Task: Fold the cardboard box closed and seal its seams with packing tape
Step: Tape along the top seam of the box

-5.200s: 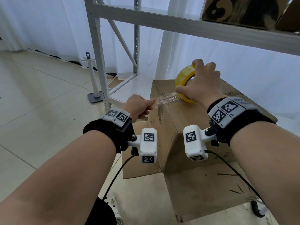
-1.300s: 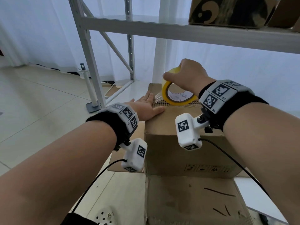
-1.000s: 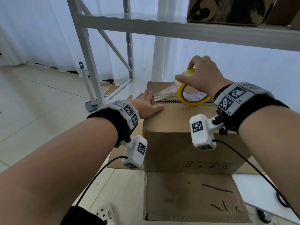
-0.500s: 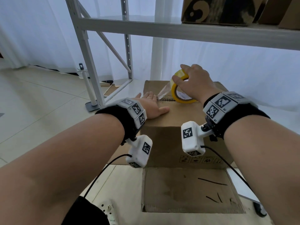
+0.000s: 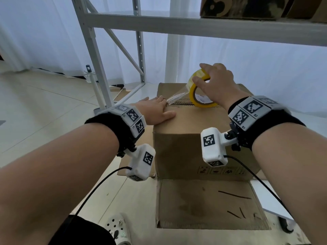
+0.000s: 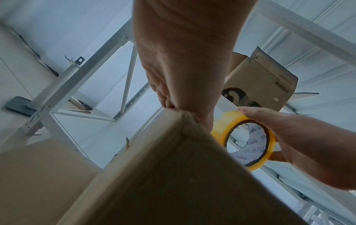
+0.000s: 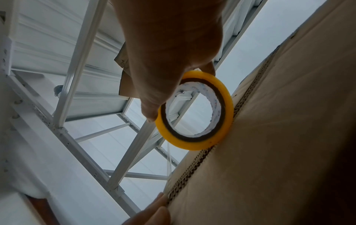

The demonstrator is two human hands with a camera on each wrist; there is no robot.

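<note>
Right hand (image 5: 215, 84) pinches stiff, light yellow packing-tape roll (image 5: 199, 93) by its rim atop brown cardboard box (image 5: 191, 149); flat left hand (image 5: 155, 112) anchors the clingy clear strip (image 5: 177, 98).

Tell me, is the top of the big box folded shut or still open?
Folded shut. The cardboard box top lies flat, the left hand presses on it, and the tape roll stands on the seam.

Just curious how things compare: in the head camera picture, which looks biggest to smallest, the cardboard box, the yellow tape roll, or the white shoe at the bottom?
1. cardboard box, by far the largest.
2. and 3. tape roll and white shoe look alike; the shoe is partly hidden and nearer the camera, so no ranking.
</note>
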